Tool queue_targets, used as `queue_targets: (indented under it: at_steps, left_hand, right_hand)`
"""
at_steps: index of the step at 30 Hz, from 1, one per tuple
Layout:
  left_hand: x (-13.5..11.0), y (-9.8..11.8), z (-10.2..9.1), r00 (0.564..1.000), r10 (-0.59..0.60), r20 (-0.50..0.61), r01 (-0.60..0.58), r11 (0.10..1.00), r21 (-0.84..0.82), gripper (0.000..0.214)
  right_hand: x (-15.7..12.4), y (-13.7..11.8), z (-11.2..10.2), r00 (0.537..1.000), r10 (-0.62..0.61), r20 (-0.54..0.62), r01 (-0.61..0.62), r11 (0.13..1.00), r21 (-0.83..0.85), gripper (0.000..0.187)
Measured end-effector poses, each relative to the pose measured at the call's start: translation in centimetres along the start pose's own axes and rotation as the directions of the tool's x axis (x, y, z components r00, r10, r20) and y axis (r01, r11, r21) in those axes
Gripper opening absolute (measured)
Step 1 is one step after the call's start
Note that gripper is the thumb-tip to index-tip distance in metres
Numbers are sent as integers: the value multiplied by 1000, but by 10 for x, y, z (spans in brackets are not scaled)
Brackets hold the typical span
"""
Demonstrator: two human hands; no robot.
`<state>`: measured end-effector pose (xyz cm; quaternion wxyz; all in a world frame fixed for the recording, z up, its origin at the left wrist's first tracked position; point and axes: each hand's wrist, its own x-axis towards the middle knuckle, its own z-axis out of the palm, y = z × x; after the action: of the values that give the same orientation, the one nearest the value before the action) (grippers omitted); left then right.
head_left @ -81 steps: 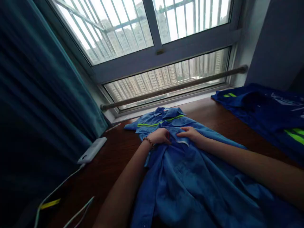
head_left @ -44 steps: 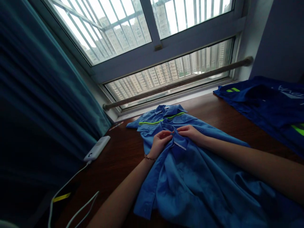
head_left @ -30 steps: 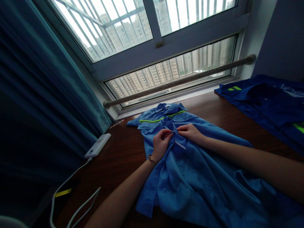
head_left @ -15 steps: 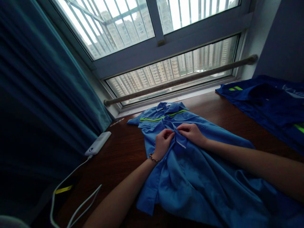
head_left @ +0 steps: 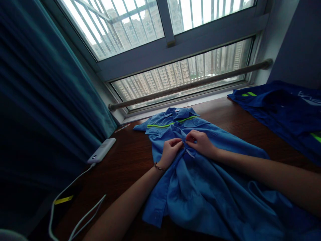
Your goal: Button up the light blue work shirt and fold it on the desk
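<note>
A light-blue work shirt (head_left: 195, 187) with a yellow-green stripe across the chest lies spread over the brown wooden table, its collar toward the window. My left hand (head_left: 172, 150) pinches the left edge of its front opening, below the chest pockets. Close beside it, my right hand (head_left: 199, 142) pinches the facing edge of the same opening. The fingertips of both hands nearly meet at the placket; any button between them is too small to make out. Just under my right hand, a white strip (head_left: 190, 153) shows on the fabric.
A darker blue garment (head_left: 281, 110) with yellow-green patches lies on the table (head_left: 120, 160) at the right. At the left sits a white power bank (head_left: 102, 150) with a white cable (head_left: 69, 189). Behind are a barred window, a metal rail (head_left: 190, 86) and a blue curtain (head_left: 57, 77).
Both hands stay at the shirt's front opening, with small finger shifts. My left wrist has moved slightly left, and my right fingers have curled in a little more.
</note>
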<state>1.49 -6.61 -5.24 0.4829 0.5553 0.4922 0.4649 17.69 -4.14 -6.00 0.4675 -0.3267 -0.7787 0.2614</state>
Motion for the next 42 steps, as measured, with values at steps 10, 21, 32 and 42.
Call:
queue_targets:
  at_steps: [10,21,32,42]
  left_hand:
    - [3,0,2,965,-256,54,255,871,-419,32]
    - [7,-4,-1,970,-245,0,210,830,-517,33]
    - [7,-5,-5,998,-45,39,55,955,-291,38]
    - [0,-4,-7,855,480,196,-500,662,558,25]
  right_hand:
    - [-2,-4,5,997,64,-40,-60,995,86,7]
    - [-2,5,10,940,328,89,-333,834,440,22]
    - [0,1,6,915,371,161,-402,784,473,22]
    - [0,5,5,920,359,156,-388,784,484,28]
